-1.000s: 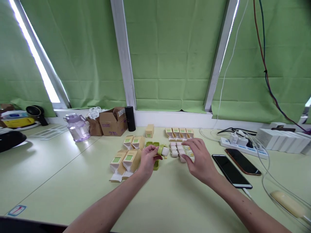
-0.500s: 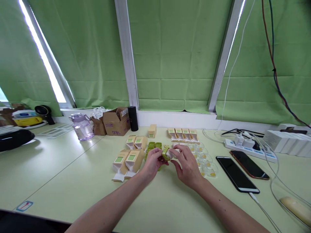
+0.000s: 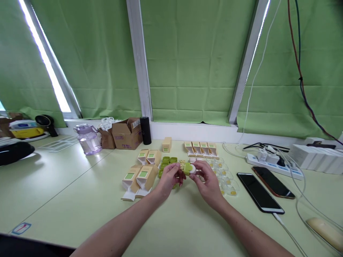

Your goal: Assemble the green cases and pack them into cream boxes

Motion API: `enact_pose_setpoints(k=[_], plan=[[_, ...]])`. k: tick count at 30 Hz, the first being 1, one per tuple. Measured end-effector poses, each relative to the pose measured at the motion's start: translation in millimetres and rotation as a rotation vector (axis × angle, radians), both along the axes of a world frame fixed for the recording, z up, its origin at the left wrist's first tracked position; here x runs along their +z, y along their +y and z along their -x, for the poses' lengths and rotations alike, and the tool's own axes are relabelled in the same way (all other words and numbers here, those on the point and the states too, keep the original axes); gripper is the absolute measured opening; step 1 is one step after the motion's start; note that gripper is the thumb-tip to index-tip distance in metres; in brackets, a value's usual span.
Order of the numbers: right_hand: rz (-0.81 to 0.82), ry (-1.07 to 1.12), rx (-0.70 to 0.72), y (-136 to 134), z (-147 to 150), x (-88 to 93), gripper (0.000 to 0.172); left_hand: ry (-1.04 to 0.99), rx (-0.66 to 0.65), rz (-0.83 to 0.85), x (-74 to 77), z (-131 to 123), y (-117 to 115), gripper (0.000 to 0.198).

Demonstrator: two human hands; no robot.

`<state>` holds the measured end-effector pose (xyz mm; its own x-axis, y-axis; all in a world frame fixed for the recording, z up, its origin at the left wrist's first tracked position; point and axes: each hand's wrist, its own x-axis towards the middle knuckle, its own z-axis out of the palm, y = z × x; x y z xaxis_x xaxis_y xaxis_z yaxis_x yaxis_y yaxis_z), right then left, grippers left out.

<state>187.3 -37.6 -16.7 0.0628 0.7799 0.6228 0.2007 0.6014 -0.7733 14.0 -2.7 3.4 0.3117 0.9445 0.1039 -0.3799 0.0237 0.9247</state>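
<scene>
My left hand (image 3: 168,178) and my right hand (image 3: 207,182) meet over the pale green table (image 3: 66,192). Between their fingertips is a small green-and-white cap-like piece (image 3: 190,168); both hands pinch it, the left from its green side, the right from its white side. Just behind lie several loose green pieces (image 3: 168,160). Open tan cartons (image 3: 139,176) with green labels lie left of my left hand. Clear plastic shells (image 3: 226,178) with yellow dots lie right of my right hand.
A row of small tan boxes (image 3: 201,148) and a single box (image 3: 166,144) stand further back. Two phones (image 3: 265,189) and a power strip (image 3: 270,160) with cables lie at the right. A purple jug (image 3: 87,139), brown cartons (image 3: 127,134) and a black cylinder (image 3: 146,130) stand by the window.
My right hand left the white pieces at the right and came in to my left hand. Both now hold the green-and-white piece, which has shifted slightly right.
</scene>
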Motion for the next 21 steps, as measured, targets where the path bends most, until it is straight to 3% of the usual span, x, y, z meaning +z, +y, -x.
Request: enact_pose_setpoints(k=[4,8,15,21], plan=[[0.268,0.403,0.145,2.8,3.6,0.0,0.046,0.028,0.004,-0.049,-3.7,1.9,5.2,0.051],[0.378,0.626,0.238,3.9,3.0,1.0,0.048,0.027,0.030,-0.069,-6.2,2.5,9.6,0.051],[0.466,0.750,0.298,6.4,-0.1,-0.7,0.047,0.045,0.057,-0.074,-5.8,1.6,7.8,0.050],[0.454,0.686,0.251,5.8,0.6,-0.4,0.051,0.050,0.162,-0.102,-0.1,1.1,5.3,0.048]])
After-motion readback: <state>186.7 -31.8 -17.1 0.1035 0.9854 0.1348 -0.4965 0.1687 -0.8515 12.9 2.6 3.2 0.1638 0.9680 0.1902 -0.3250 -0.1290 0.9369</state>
